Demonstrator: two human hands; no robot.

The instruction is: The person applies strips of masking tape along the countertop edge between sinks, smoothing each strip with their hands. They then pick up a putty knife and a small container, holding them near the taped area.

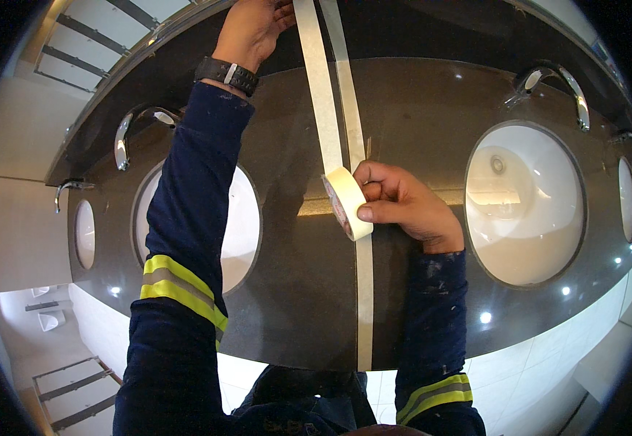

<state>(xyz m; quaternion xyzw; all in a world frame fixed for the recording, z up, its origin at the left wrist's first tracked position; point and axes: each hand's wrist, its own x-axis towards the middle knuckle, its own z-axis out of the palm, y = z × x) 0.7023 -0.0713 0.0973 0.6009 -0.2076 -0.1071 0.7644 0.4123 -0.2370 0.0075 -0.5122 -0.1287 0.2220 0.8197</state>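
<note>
My right hand [410, 207] grips a roll of pale yellow masking tape [358, 207] between thumb and fingers, above the dark countertop [294, 276]. From the roll, a loose strip of tape [319, 87] stretches up to the top edge of the view, beside my left hand [250, 29]. The left fingers are curled; their tips are cut off, so their hold on the strip is hidden. Under the roll, another tape strip [364, 312] runs front to back across the counter, between two sinks.
White oval basins sit right [523, 211] and left [239, 225], the left one partly behind my forearm. Curved chrome faucets rise behind them, one right [577, 98] and one left [122, 142]. Smaller-looking basins show at both ends. A dark backsplash [432, 29] lines the back.
</note>
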